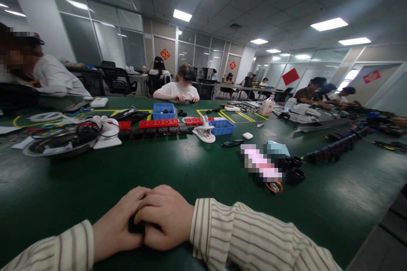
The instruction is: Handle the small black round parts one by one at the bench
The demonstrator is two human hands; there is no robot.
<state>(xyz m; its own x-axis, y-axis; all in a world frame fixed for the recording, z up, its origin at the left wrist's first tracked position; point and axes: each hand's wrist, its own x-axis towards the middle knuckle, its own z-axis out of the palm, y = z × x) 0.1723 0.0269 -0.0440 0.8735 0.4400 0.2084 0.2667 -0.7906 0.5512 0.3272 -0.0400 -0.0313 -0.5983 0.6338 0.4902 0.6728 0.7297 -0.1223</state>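
Note:
Both my hands rest together on the green table (190, 169) at the bottom of the view. My right hand (165, 216) lies over the fingers of my left hand (117, 222), its own fingers curled around them. Most of the left fingers are hidden under the right hand, so how far they are bent does not show. No object is visible in either hand. Striped cream sleeves cover both wrists. A phone-like pink item (260, 163), blurred out, lies to the right beyond the hands, beside a light blue pouch (278, 149).
A metal bowl with cables (63, 154) and a white clamp-like stand (108, 131) are at the left. Red power strips (159, 123), blue bins (163, 111) and a white clip (204, 132) line the middle. Black coiled cables (337, 146) lie right. A person (178, 89) sits opposite.

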